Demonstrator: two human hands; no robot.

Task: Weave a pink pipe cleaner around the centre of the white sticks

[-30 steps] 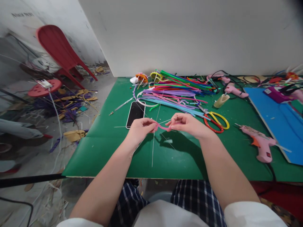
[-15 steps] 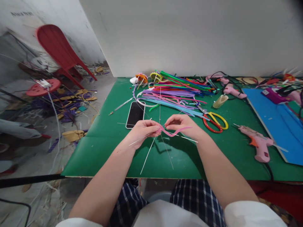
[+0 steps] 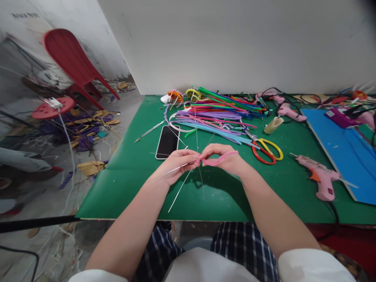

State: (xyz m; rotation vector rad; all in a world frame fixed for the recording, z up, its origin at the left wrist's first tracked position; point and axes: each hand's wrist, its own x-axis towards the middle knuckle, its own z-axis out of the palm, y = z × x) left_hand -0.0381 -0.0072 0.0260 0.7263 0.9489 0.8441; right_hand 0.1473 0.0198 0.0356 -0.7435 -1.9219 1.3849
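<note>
The thumb and forefinger of the left hand [image 3: 181, 163] pinch the crossing of several thin wires [image 3: 179, 190], where one end of a pink strip [image 3: 216, 161] gathers. The right hand [image 3: 228, 164] has its fingers curled in, the tips meeting the left ones at that same crossing; whether they grip the strip, a wire or neither, I cannot tell. From the fingertips the strip curves to the right and runs across the near side of the right hand, its free end by the knuckles. The wires fan out around the left fingers, one slanting down toward the table's near edge. Both wrists bend inward, and the bare forearms come in from the lower corners, hands raised above the green table [image 3: 126, 192]. Just beyond the left hand lies a phone [image 3: 168, 141]; beyond the right, scissors [image 3: 259, 141]. Farther back is a heap of coloured stems [image 3: 217, 116].
</note>
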